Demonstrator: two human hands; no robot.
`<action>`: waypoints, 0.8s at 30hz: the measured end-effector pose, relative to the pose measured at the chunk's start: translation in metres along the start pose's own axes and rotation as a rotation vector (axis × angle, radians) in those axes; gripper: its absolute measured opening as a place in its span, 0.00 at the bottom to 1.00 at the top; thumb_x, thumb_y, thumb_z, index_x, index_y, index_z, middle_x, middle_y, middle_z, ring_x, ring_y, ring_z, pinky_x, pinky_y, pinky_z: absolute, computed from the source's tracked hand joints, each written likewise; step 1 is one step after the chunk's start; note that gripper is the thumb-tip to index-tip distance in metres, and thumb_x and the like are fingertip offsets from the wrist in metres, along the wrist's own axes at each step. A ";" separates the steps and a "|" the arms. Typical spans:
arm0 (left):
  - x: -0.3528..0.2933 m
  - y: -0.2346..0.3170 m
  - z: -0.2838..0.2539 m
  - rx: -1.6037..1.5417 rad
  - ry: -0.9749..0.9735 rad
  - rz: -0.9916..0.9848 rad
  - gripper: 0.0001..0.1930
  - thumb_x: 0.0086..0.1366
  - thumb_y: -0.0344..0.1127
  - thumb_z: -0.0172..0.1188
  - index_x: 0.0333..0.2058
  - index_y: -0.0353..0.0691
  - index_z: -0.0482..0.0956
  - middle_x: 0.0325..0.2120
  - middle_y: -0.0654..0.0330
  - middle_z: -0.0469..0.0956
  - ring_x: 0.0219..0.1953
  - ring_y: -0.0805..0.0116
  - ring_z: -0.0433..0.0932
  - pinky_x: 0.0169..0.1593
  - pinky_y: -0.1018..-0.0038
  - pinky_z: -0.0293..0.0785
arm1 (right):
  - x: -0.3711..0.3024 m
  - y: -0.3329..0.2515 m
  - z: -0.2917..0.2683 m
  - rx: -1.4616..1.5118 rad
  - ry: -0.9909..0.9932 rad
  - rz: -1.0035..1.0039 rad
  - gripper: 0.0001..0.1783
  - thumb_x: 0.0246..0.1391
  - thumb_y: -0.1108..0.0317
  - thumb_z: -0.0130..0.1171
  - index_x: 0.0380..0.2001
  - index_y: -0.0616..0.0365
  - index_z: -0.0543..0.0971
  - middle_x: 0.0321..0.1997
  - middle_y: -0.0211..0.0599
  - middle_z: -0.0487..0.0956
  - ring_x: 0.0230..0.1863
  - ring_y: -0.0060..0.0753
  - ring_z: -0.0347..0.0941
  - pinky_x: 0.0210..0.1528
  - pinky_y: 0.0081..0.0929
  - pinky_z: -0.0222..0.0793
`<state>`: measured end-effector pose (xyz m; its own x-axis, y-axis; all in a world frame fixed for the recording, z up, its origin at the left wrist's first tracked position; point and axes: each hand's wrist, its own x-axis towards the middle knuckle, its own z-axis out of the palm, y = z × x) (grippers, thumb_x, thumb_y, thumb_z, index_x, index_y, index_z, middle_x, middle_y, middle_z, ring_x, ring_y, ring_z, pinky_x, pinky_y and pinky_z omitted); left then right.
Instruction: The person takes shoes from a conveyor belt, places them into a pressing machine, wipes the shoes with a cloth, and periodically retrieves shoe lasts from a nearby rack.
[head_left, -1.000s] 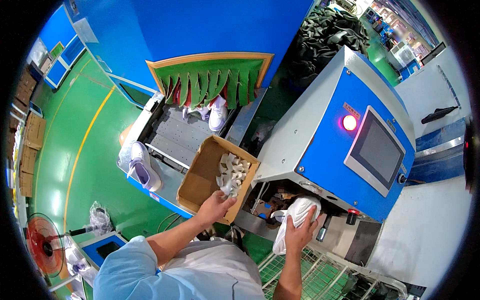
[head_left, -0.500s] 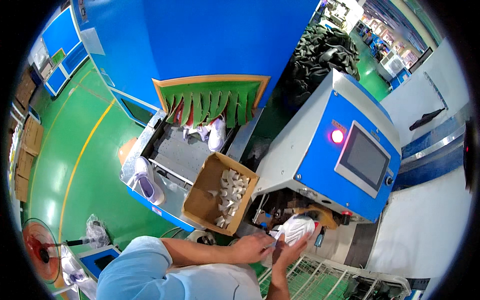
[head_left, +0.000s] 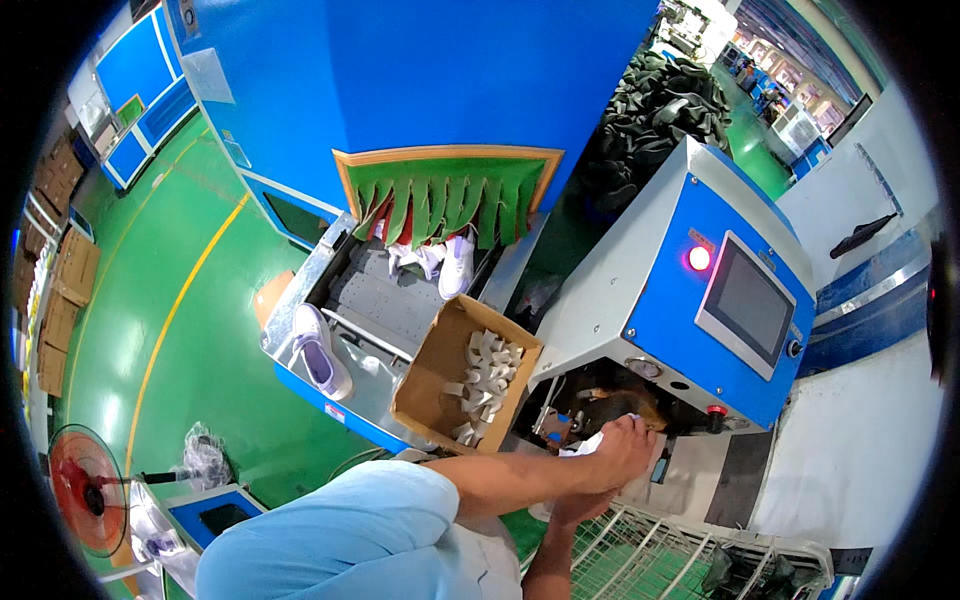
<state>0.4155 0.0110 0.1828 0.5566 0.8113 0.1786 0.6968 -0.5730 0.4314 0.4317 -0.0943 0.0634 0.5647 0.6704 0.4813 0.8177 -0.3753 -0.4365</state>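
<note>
A white shoe [head_left: 590, 446] is at the opening under the blue-and-grey machine, mostly covered by my arm and fingers. Over its top curls my left hand [head_left: 626, 450], closed on it. My right hand [head_left: 583, 507] is just below, beneath my left forearm, with its fingers hidden. Left of the hands stands an open cardboard box [head_left: 430, 388] holding several small white curled pieces [head_left: 490, 372]. A white and lilac shoe [head_left: 320, 352] rests on the metal ledge beyond the box. More shoes [head_left: 457, 264] lie on the conveyor by the green strip curtain [head_left: 445, 205].
The machine's grey panel screen [head_left: 747, 305] and lit red lamp [head_left: 698, 259] face me. Below my hands is a white wire rack [head_left: 640, 550]. A red fan [head_left: 90, 490] stands at lower left. Dark sole-like pieces [head_left: 660, 120] are heaped at the back.
My left hand has moved right, from beside the shoe to over it. The shoe's patterned sole, visible before, is now mostly covered. The whole view has shifted slightly.
</note>
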 end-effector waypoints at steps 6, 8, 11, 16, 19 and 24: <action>-0.101 -0.038 -0.047 -0.164 -0.457 0.188 0.25 0.63 0.52 0.50 0.45 0.33 0.74 0.35 0.49 0.77 0.45 0.50 0.76 0.38 0.56 0.76 | -0.061 -0.029 -0.069 0.049 -0.278 0.271 0.40 0.39 0.52 0.72 0.54 0.60 0.70 0.51 0.48 0.76 0.50 0.46 0.75 0.52 0.40 0.71; -0.109 -0.074 -0.062 -0.490 -0.866 -0.324 0.35 0.65 0.63 0.44 0.50 0.32 0.71 0.40 0.49 0.78 0.49 0.50 0.75 0.48 0.55 0.73 | -0.074 -0.041 -0.102 0.050 -0.502 0.373 0.42 0.36 0.50 0.74 0.53 0.59 0.71 0.50 0.49 0.76 0.50 0.46 0.75 0.50 0.41 0.72; -0.128 -0.108 -0.021 -1.674 -1.422 -0.931 0.41 0.63 0.72 0.41 0.53 0.35 0.70 0.48 0.54 0.76 0.50 0.57 0.74 0.54 0.63 0.71 | -0.064 -0.040 -0.139 0.108 -0.759 0.198 0.42 0.34 0.50 0.75 0.52 0.61 0.73 0.49 0.53 0.77 0.50 0.48 0.76 0.51 0.41 0.73; -0.155 -0.101 0.014 -1.483 -1.527 -1.009 0.30 0.63 0.58 0.56 0.57 0.44 0.70 0.53 0.58 0.73 0.52 0.62 0.73 0.57 0.62 0.69 | -0.041 0.027 -0.132 0.780 -1.024 0.970 0.39 0.58 0.63 0.60 0.68 0.56 0.53 0.56 0.47 0.74 0.56 0.36 0.71 0.58 0.30 0.66; -0.201 -0.153 0.101 -1.683 -1.350 -1.105 0.31 0.61 0.51 0.62 0.58 0.41 0.67 0.51 0.54 0.73 0.52 0.56 0.73 0.56 0.56 0.71 | 0.039 -0.021 -0.094 1.103 -0.911 1.029 0.47 0.51 0.57 0.68 0.68 0.55 0.55 0.51 0.38 0.75 0.52 0.30 0.70 0.55 0.31 0.66; -0.167 -0.093 0.002 -1.487 -0.907 -0.783 0.30 0.59 0.45 0.65 0.56 0.35 0.67 0.48 0.53 0.75 0.49 0.56 0.75 0.54 0.57 0.72 | 0.013 -0.014 -0.064 1.467 -0.500 0.864 0.38 0.50 0.69 0.67 0.63 0.59 0.62 0.54 0.33 0.73 0.53 0.27 0.69 0.55 0.29 0.65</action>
<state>0.2590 -0.0715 0.1113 0.7338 0.2244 -0.6412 0.2520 0.7866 0.5636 0.4349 -0.1219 0.1244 0.4255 0.8280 -0.3653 -0.5872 -0.0546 -0.8076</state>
